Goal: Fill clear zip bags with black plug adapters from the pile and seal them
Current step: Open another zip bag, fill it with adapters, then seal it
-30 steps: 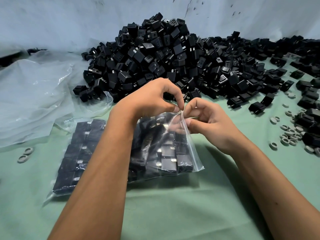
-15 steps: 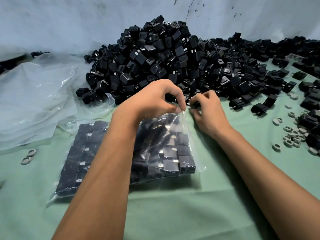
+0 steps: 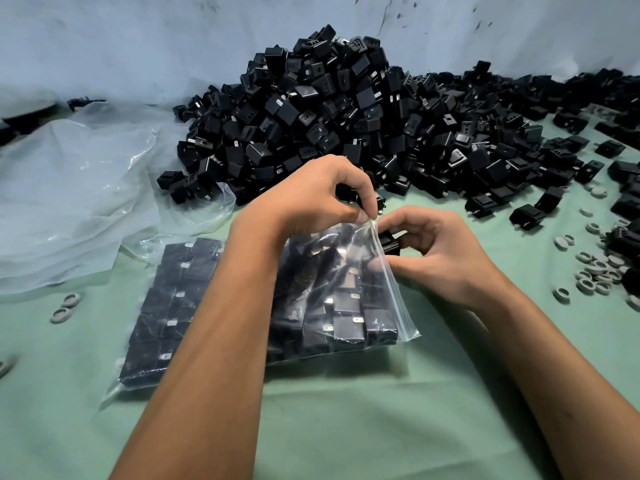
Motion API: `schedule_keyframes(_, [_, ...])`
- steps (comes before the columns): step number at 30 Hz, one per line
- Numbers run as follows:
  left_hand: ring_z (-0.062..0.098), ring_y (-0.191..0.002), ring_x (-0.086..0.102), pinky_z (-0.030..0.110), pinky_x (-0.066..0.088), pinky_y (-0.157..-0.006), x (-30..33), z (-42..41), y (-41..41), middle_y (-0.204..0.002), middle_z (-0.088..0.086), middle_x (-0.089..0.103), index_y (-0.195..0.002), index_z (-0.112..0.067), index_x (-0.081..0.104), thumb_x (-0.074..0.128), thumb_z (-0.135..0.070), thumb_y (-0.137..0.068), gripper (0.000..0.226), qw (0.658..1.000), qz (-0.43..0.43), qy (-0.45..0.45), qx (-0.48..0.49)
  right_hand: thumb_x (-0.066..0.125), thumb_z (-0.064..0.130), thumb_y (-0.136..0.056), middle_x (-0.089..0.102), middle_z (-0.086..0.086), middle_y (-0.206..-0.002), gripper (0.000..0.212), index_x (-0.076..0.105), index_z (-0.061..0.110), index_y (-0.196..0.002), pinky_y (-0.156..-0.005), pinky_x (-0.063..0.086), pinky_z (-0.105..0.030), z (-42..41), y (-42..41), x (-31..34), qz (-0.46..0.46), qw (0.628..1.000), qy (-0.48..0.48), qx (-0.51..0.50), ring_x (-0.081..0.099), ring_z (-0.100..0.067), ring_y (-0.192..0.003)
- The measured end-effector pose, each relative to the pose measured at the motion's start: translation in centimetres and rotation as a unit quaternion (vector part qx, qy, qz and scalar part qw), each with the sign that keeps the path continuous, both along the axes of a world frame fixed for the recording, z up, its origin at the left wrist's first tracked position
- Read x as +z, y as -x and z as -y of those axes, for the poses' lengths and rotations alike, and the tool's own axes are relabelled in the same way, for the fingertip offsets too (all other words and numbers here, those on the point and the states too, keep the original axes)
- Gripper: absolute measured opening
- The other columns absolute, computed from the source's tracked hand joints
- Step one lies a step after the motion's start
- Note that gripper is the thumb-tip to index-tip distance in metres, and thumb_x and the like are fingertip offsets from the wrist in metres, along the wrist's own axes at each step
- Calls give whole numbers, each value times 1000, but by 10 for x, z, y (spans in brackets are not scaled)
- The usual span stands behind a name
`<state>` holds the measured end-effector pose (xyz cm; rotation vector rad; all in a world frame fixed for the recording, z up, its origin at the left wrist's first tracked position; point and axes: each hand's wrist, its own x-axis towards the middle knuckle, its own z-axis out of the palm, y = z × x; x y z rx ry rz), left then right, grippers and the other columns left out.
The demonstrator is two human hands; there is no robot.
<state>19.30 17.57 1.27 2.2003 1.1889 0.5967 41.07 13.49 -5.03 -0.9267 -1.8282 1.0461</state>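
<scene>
A big pile of black plug adapters [image 3: 346,109] rises at the back of the green table. In front of it lies a clear zip bag [image 3: 349,306] holding rows of adapters. My left hand [image 3: 311,199] pinches the bag's top edge and lifts it. My right hand [image 3: 436,251] holds a black adapter [image 3: 389,242] at the bag's open mouth, partly behind the plastic. A second bag of adapters [image 3: 173,306] lies flat to the left, partly under my left forearm.
Crumpled clear plastic sheeting [image 3: 69,188] covers the left side. Loose adapters [image 3: 526,216] and grey rings [image 3: 595,271] are scattered on the right; two rings [image 3: 65,304] lie at the left. A pale wall stands behind the pile.
My right hand reached to the pile's edge, took an adapter, and has come back to the bag's mouth. My left hand kept its pinch on the bag's top.
</scene>
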Motion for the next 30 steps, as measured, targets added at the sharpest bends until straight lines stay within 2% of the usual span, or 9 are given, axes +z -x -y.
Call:
schedule_keyframes(2, [14, -113, 60, 47, 50, -100, 0, 0, 1, -117, -8, 63, -86, -33, 79, 82, -15, -84, 18, 1000, 6, 7, 1, 94, 17, -67, 76, -4, -98, 40, 75, 16, -102, -72, 47, -25, 2, 1, 4, 30, 1000, -6, 0, 61, -5, -80])
schedule_keyframes(3, [17, -112, 62, 49, 51, -99, 0, 0, 1, -117, -8, 63, -86, -33, 79, 82, -15, -84, 18, 1000, 7, 7, 2, 94, 13, -67, 75, -9, -98, 42, 74, 11, -104, -71, 46, -25, 2, 1, 4, 23, 1000, 8, 17, 59, -6, -77])
schedule_keyframes(7, [28, -110, 65, 52, 52, -97, 1, 1, 2, -115, -11, 63, -86, -31, 79, 83, -15, -84, 17, 1000, 13, 14, 6, 88, -3, -70, 73, -21, -103, 46, 66, 0, -110, -82, 58, -43, 4, -2, 7, -48, 991, 84, 92, 67, -33, -87])
schedule_keyframes(10, [23, -110, 65, 50, 52, -98, 1, 2, 2, -116, -12, 63, -84, -33, 79, 83, -15, -83, 18, 1000, 15, 15, 6, 85, -3, -73, 74, -23, -101, 39, 67, -2, -108, -86, 62, -37, 5, -6, 10, -61, 991, 93, 80, 71, -32, -90])
schedule_keyframes(15, [32, -110, 64, 52, 51, -97, 0, 1, 1, -117, -7, 63, -85, -31, 79, 83, -14, -83, 18, 1000, 14, 13, 5, 85, -6, -73, 76, -24, -94, 33, 66, -4, -100, -82, 63, -36, 8, 3, 8, -58, 989, 101, 95, 75, -34, -86])
schedule_keyframes(18, [27, -111, 63, 51, 51, -98, 1, 1, 2, -117, -6, 63, -87, -30, 79, 83, -14, -83, 17, 1000, 15, 15, 3, 83, -6, -78, 76, -24, -95, 26, 65, -4, -98, -82, 63, -38, 8, 4, 9, -55, 989, 95, 100, 76, -41, -88])
schedule_keyframes(26, [9, -117, 57, 44, 48, -103, 0, -1, 2, -118, -6, 63, -90, -27, 79, 82, -15, -85, 14, 1000, 8, 7, -7, 73, -5, -87, 74, -29, -99, 24, 55, -12, -102, -78, 64, -36, 9, 8, 6, -82, 979, 131, 135, 76, -42, -89])
schedule_keyframes(28, [9, -116, 58, 44, 49, -102, -1, -1, 1, -117, -6, 64, -89, -27, 80, 83, -14, -84, 14, 1000, 14, 10, -5, 70, -4, -89, 75, -28, -95, 17, 59, -9, -100, -73, 64, -35, 6, 7, 5, -92, 982, 128, 101, 77, -39, -85])
schedule_keyframes(30, [12, -113, 61, 45, 50, -101, -1, -1, 1, -116, -6, 65, -89, -26, 80, 83, -13, -83, 15, 1000, 16, 13, -5, 68, -6, -93, 76, -20, -86, 8, 62, -7, -98, -63, 63, -34, 2, 5, 3, -99, 990, 103, 3, 76, -30, -75])
